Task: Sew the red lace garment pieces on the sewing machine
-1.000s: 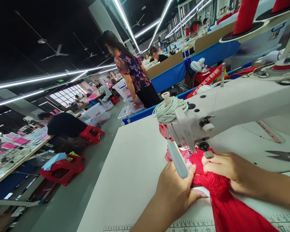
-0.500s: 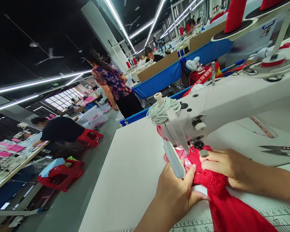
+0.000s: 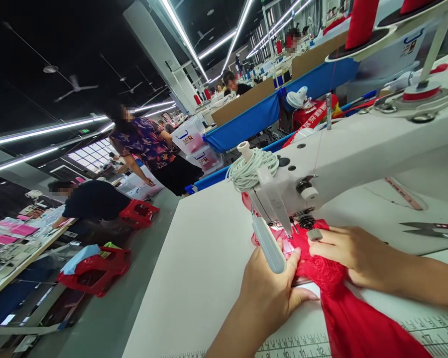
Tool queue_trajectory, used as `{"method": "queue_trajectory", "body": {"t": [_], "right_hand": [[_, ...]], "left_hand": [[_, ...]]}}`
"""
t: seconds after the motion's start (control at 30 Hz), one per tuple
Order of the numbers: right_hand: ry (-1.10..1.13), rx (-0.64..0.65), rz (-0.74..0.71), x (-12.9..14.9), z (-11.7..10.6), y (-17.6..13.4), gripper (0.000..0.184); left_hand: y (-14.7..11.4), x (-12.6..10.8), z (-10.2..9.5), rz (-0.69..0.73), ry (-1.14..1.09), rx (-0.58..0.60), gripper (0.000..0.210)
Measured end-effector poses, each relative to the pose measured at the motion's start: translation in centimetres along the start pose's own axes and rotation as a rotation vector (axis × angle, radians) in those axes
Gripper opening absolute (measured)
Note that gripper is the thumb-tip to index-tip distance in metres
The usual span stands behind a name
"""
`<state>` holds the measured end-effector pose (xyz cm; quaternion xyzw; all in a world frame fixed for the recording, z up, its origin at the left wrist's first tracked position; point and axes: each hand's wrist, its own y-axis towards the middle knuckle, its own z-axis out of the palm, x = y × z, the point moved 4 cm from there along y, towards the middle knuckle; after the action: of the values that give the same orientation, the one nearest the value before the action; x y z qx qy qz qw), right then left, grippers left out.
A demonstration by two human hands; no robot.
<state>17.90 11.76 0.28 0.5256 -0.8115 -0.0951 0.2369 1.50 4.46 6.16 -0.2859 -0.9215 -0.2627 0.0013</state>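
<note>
Fabric (image 3: 354, 315) runs under my sewing machine (image 3: 358, 154); I see no finished seam, and judge the trailing length unworked. My left hand (image 3: 263, 288) spreads open on it; my right hand (image 3: 353, 251) curls over it, gripping or not I can't tell.

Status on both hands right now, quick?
Left hand: open, thumb spread, a fingertip on the red lace fabric.
Right hand: fingers bent on the same fabric; pinching or just pressing, cannot be told.
</note>
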Motion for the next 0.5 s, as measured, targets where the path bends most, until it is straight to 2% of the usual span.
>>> {"method": "queue_trajectory", "body": {"t": [0.2,0.43,0.5], "right_hand": [[-0.015,-0.029,0.021,-0.1,0.1,0.1,0.031],[0.062,0.104,0.076,0.7,-1.1,0.9,0.037],[0.063,0.111,0.059,1.2,-1.5,0.9,0.034]], "left_hand": [[-0.4,0.3,0.4,-0.010,0.004,0.030,0.072],[-0.2,0.3,0.1,0.004,-0.023,0.004,0.064],[-0.4,0.2,0.2,-0.010,-0.015,-0.003,0.062]]}}
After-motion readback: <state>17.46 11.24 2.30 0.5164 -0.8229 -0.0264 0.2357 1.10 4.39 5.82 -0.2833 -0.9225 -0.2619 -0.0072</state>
